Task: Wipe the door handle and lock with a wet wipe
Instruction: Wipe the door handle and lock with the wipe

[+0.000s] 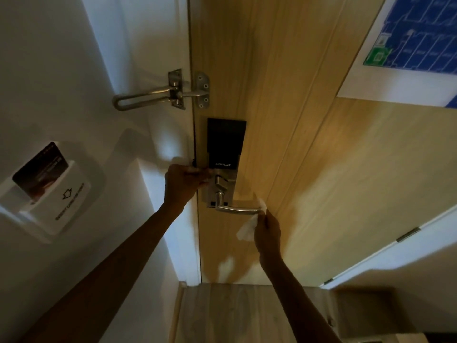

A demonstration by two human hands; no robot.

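Observation:
A black and silver smart lock (225,142) is mounted on the wooden door (284,120). Below it a silver lever handle (237,210) points right. My right hand (268,233) is shut on a white wet wipe (248,227), which touches the free end of the lever. My left hand (184,183) rests at the door's edge beside the lock's left side, fingers curled with something pale, perhaps a second wipe, against the lock plate; what it grips is unclear.
A metal swing-bar door guard (160,95) spans frame and door above the lock. A white key-card holder (47,194) with a dark card sits on the left wall. A blue evacuation plan (418,33) hangs on the door at upper right. Wood-look floor (235,313) lies below.

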